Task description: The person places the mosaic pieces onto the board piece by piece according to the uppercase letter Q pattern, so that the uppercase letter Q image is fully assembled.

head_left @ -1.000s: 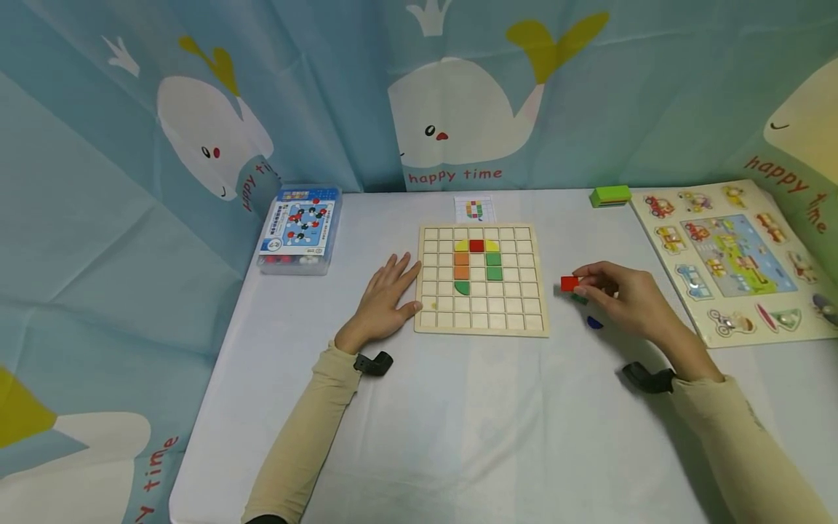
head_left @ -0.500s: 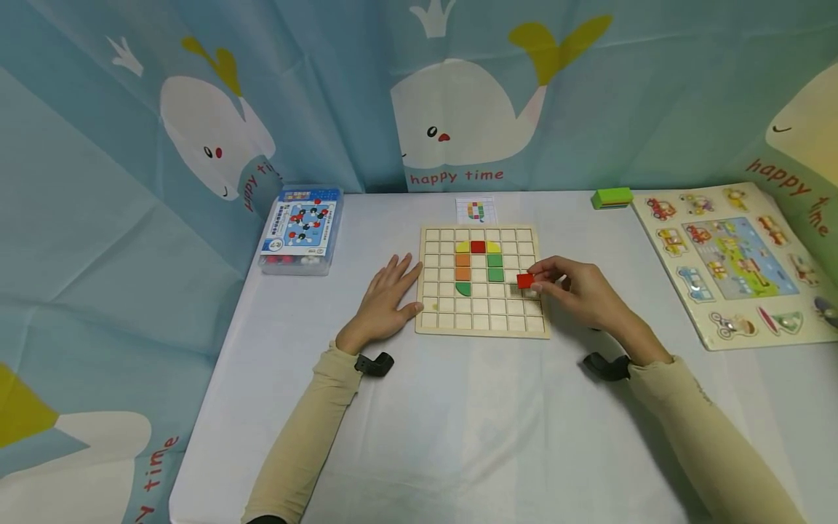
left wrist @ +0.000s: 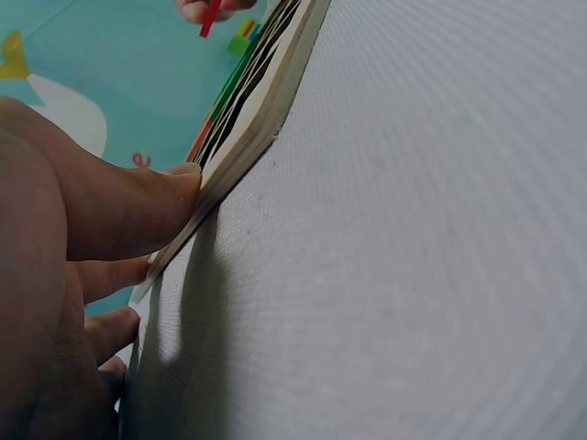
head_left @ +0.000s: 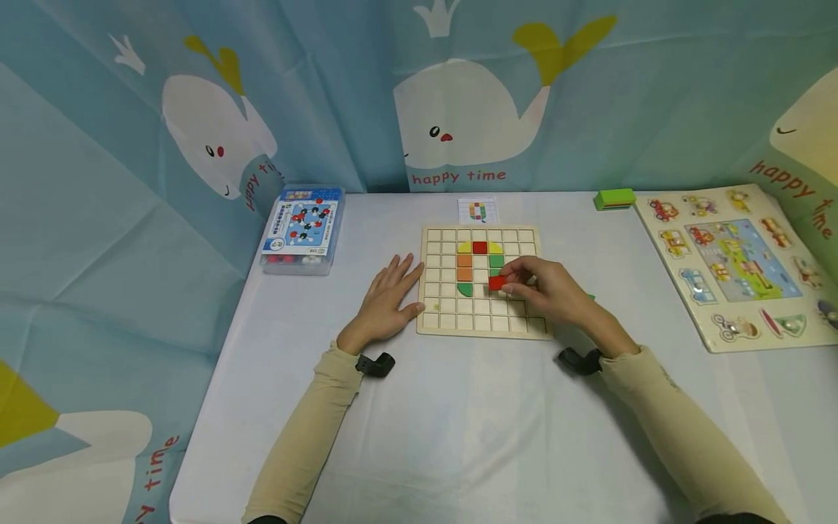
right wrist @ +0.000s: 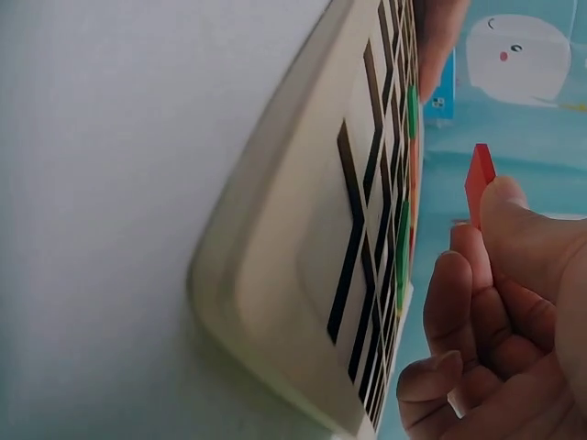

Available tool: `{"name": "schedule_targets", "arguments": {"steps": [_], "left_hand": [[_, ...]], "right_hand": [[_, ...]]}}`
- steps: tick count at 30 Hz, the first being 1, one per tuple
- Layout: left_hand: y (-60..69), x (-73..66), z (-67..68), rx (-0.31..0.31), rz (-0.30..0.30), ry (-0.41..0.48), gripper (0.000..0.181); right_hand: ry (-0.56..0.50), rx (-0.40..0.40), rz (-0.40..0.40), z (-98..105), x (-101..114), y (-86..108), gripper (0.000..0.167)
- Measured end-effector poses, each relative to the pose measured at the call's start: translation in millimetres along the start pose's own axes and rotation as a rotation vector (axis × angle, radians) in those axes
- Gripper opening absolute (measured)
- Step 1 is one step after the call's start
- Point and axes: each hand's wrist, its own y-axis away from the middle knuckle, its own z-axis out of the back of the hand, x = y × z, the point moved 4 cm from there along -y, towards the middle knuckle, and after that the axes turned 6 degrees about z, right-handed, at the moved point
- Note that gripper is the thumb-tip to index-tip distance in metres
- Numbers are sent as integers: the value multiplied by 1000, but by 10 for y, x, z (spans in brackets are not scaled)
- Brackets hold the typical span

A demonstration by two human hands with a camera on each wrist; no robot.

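A wooden grid board (head_left: pixel 445 321) lies on the white table, holding a red square, yellow and green rounded corners, orange squares and green squares in its cells. My right hand (head_left: pixel 546 291) pinches a red square tile (head_left: pixel 497 283) between thumb and fingers above the board, just below the green squares. In the right wrist view the red tile (right wrist: pixel 478 182) is raised off the board, apart from it. My left hand (head_left: pixel 385 302) lies with straight, spread fingers at the board's left edge, the thumb touching the rim (left wrist: pixel 234 174).
Behind the board lies a small pattern card (head_left: pixel 479 211). A plastic box (head_left: pixel 302 229) of ball models stands at the back left. At the right are a green block stack (head_left: pixel 615 199) and a picture puzzle board (head_left: pixel 746 262). A green piece (head_left: pixel 592 296) peeks out behind the right hand.
My right hand has carried the red tile leftward from the table right of the board to above the board's middle. The left hand has stayed in place at the edge.
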Motion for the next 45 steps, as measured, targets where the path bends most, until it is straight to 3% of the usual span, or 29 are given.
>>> {"name": "schedule_targets", "arguments": {"steps": [5,9,16,25,36,40,45], "left_hand": [[1,-1,-2,-2,-2,-10,77],[-2,-2,-4,1,-2,-9,77],[-9,3,-6,9,10,-13,77],[-3,-2,-2,7,2,-6,77],[-18,31,-24,3,11,-7,78],[-15,24,-18,1,5,-4,77],[-2,10,6,3,-9,-1,77]], "right_hand": [[5,40,20,-57,32,-44,21],[11,92,-16,-97,31,-74,20],[109,139,-32,-172,45,-129,20],[200,139,-50,-233,64,-165,22],[212,121,-33,-247,81,-173,20],[195,109,-38,-201,82,-146,21],[166,54,11,-34,43,-56,20]]}}
